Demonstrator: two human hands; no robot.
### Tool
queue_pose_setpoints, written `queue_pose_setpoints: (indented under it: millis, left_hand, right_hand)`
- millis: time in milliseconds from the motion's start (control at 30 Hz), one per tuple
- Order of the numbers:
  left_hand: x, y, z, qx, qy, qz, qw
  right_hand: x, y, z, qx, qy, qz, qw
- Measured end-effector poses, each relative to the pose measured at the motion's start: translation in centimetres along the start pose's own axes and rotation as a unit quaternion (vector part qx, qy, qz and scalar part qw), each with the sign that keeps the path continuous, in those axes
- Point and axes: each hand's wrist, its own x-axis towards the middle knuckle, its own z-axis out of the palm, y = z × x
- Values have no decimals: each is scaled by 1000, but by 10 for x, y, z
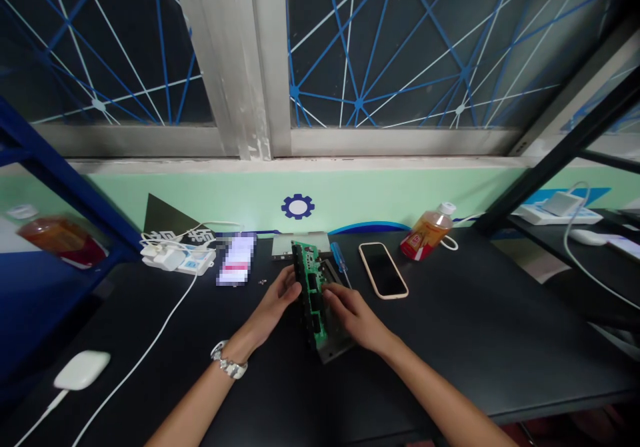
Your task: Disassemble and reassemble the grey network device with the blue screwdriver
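Note:
A green circuit board (pixel 311 258) with black components along it stands tilted at the middle of the desk, by a grey metal casing (pixel 331 351). My left hand (pixel 273 304) grips the board's left edge, thumb on the near side and fingers partly hidden behind it. From the right, my right hand (pixel 357 317) has its fingers bent against the board's other side; their tips are partly hidden. Just behind lie a blue-handled screwdriver (pixel 339 258) and a flat silver metal piece (pixel 281 247). A few tiny screw-like bits (pixel 263 282) are left of the board.
A phone with a lit, blurred screen (pixel 237 259) lies left, beside a white power strip (pixel 193 260) with cables. To the right are a dark-screened phone (pixel 383 271) and a drink bottle (pixel 425 234). A white charger (pixel 83 370) sits front left on the black desk (pixel 450 354).

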Motion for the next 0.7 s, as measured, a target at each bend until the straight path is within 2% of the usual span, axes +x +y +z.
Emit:
queue_pose_setpoints:
  millis: [167, 300, 467, 700]
  left_hand:
    - [-3, -4, 9, -24, -32, -20, 999]
    - [-4, -7, 12, -9, -12, -16, 1000]
    - [-2, -10, 10, 27, 43, -21, 998]
    - [-1, -3, 4, 14, 53, -31, 998]
  right_hand:
    - [-5, -8, 2, -12, -24, -8, 1000]
    - [-8, -8, 3, -43, -18, -4, 999]
    - [-12, -13, 6, -73, -34, 30, 996]
    - [-14, -12, 6, -55, -31, 47, 997]
